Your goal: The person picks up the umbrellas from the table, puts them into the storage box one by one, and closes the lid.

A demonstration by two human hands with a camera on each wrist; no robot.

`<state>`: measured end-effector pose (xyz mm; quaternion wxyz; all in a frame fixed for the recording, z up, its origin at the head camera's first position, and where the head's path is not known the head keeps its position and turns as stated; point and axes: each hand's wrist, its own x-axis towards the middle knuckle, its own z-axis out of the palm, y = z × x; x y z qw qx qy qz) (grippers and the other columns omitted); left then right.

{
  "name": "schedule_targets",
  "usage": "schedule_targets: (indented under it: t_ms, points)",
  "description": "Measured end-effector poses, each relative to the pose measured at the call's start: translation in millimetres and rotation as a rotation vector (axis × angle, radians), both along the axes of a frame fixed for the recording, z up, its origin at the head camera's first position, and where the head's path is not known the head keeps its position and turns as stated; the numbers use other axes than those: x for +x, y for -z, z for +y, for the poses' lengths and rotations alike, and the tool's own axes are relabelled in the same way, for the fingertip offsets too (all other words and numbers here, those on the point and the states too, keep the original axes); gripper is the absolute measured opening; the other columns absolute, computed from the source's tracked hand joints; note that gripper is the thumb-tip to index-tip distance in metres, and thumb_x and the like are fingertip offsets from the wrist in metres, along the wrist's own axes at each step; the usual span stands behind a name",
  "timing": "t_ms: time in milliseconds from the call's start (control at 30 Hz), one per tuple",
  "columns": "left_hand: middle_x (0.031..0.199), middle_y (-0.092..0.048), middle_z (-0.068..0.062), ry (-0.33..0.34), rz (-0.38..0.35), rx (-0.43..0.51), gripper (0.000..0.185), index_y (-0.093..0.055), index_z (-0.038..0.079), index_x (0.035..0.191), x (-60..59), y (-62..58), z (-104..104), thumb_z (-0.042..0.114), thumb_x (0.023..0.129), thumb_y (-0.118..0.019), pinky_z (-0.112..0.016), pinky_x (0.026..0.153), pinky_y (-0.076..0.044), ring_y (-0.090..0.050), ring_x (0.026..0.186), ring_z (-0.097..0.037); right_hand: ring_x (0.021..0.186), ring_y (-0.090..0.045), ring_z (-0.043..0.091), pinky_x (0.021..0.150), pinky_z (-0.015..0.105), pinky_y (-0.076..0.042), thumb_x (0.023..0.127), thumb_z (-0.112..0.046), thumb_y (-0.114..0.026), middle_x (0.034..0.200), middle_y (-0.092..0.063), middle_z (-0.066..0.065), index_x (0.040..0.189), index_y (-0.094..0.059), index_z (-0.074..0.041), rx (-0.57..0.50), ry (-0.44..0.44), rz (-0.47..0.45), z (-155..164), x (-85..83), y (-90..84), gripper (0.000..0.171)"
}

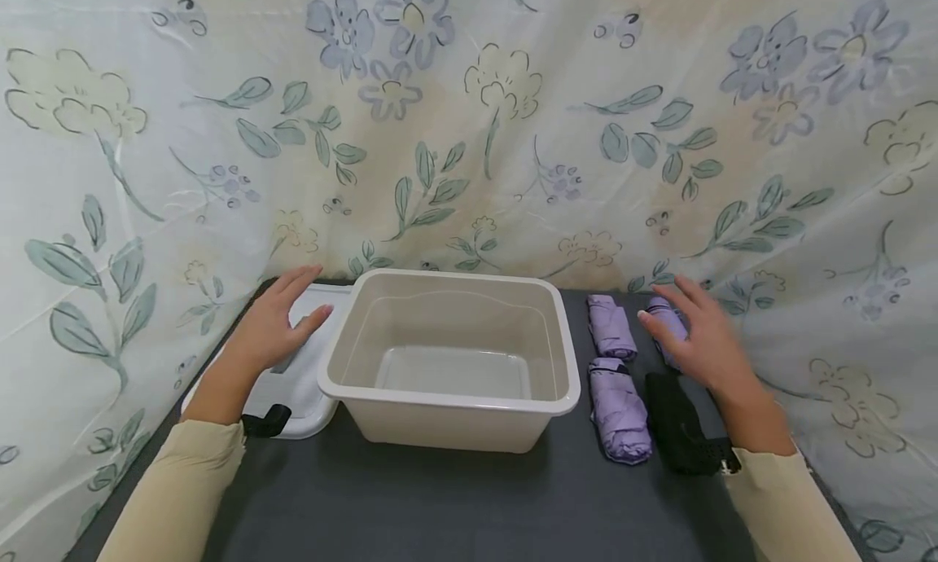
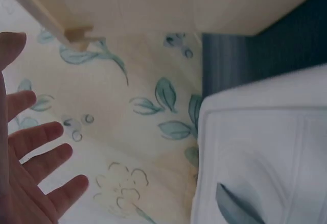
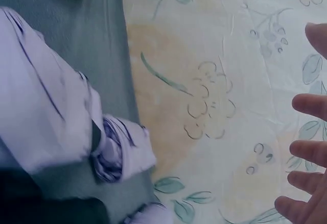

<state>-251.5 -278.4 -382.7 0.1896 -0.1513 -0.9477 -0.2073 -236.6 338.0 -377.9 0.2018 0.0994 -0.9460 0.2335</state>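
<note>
Head view: left of the beige bin (image 1: 450, 358), the left hand (image 1: 274, 326) rests flat with straight fingers on the white lid (image 1: 308, 399). Right of the bin lie three folded lilac umbrellas (image 1: 619, 407) and a black umbrella (image 1: 677, 423); the right hand (image 1: 696, 334), fingers spread and gripping nothing, hovers over the farthest lilac one.

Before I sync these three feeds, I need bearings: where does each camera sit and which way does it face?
Head: forward and down at the bin, folded umbrellas; both hands, sleeves show.
Left wrist: along the open left hand, at the white lid and the floral curtain.
Right wrist: along the right hand, at a lilac umbrella.
Shared: curtain, bin edge.
</note>
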Motion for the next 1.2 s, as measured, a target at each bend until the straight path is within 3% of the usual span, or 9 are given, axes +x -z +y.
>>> schedule_targets:
  t_ms: [167, 267, 400, 467, 567, 767, 867, 1067, 1200]
  points:
    - [0.151, -0.050, -0.026, 0.025, -0.051, 0.072, 0.066, -0.043, 0.007, 0.156, 9.5, 1.7, 8.7, 0.039, 0.101, -0.062, -0.067, 0.105, -0.045, -0.049, 0.137, -0.047, 0.142, -0.041, 0.050, 0.109, 0.074, -0.033, 0.097, -0.034, -0.069, 0.156, -0.046, 0.023, 0.150, -0.053, -0.012, -0.182, -0.010, 0.108, -13.7, 9.1, 21.5, 0.059]
    - [0.141, -0.060, -0.025, 0.046, -0.109, 0.172, 0.060, -0.046, 0.005, 0.153, 13.7, 6.5, 11.6, 0.035, 0.103, -0.060, -0.061, 0.096, -0.054, -0.060, 0.126, -0.045, 0.141, -0.048, 0.038, 0.115, 0.041, -0.045, 0.098, -0.031, -0.069, 0.152, -0.052, 0.018, 0.149, -0.054, -0.014, -0.267, 0.005, 0.101, -20.5, 17.3, 31.5, 0.056]
    - [0.131, -0.067, -0.023, 0.051, -0.192, 0.342, 0.056, -0.049, 0.008, 0.152, 19.8, 12.8, 14.9, 0.037, 0.105, -0.057, -0.049, 0.086, -0.061, -0.070, 0.111, -0.039, 0.132, -0.052, 0.001, 0.097, 0.000, -0.037, 0.100, -0.032, -0.067, 0.149, -0.056, 0.016, 0.147, -0.056, -0.012, -0.373, 0.013, 0.034, -26.2, 23.6, 44.9, 0.052]
    - [0.128, -0.068, -0.022, 0.047, -0.240, 0.414, 0.055, -0.050, 0.009, 0.151, 23.0, 13.9, 16.3, 0.037, 0.105, -0.057, -0.039, 0.081, -0.063, -0.072, 0.105, -0.034, 0.124, -0.048, -0.012, 0.093, 0.001, -0.041, 0.101, -0.034, -0.066, 0.148, -0.057, 0.015, 0.146, -0.057, -0.011, -0.416, 0.016, -0.017, -27.9, 27.2, 52.6, 0.051]
    - [0.129, -0.067, -0.022, 0.043, -0.304, 0.509, 0.054, -0.052, 0.009, 0.150, 26.4, 14.1, 18.5, 0.039, 0.105, -0.056, -0.029, 0.077, -0.062, -0.071, 0.100, -0.021, 0.121, -0.049, -0.014, 0.089, -0.001, -0.039, 0.101, -0.039, -0.064, 0.147, -0.058, 0.015, 0.145, -0.057, -0.011, -0.462, 0.041, -0.116, -29.0, 35.4, 62.6, 0.053]
    - [0.142, -0.059, -0.019, 0.065, -0.430, 0.656, 0.057, -0.049, 0.010, 0.153, 28.2, 9.1, 21.5, 0.042, 0.106, -0.055, -0.026, 0.081, -0.061, -0.065, 0.098, -0.004, 0.106, -0.051, -0.021, 0.081, 0.004, -0.045, 0.101, -0.042, -0.064, 0.143, -0.060, 0.021, 0.145, -0.057, -0.009, -0.513, 0.085, -0.245, -31.1, 52.4, 77.3, 0.056]
    - [0.136, -0.060, -0.011, 0.081, -0.489, 0.726, 0.059, -0.046, 0.011, 0.155, 26.4, 5.0, 22.4, 0.042, 0.105, -0.055, -0.025, 0.082, -0.060, -0.065, 0.099, -0.006, 0.110, -0.057, -0.011, 0.079, 0.004, -0.045, 0.101, -0.042, -0.064, 0.142, -0.060, 0.022, 0.145, -0.058, -0.010, -0.508, 0.097, -0.291, -34.7, 59.0, 80.6, 0.055]
    - [0.112, -0.065, 0.010, 0.134, -0.579, 0.824, 0.063, -0.040, 0.010, 0.157, 20.1, -1.3, 23.2, 0.038, 0.104, -0.059, -0.028, 0.081, -0.060, -0.067, 0.096, -0.010, 0.138, -0.052, 0.040, 0.083, -0.001, -0.037, 0.099, -0.043, -0.066, 0.148, -0.055, 0.023, 0.146, -0.057, -0.009, -0.458, 0.077, -0.370, -40.1, 66.6, 85.6, 0.059]
    - [0.108, -0.068, 0.014, 0.187, -0.627, 0.880, 0.063, -0.037, 0.006, 0.158, 17.8, -5.2, 23.5, 0.031, 0.105, -0.059, -0.030, 0.081, -0.061, -0.068, 0.094, -0.011, 0.119, -0.060, 0.037, 0.079, 0.008, -0.041, 0.098, -0.039, -0.069, 0.138, -0.061, 0.023, 0.147, -0.056, -0.009, -0.363, 0.057, -0.376, -41.7, 67.5, 87.9, 0.058]
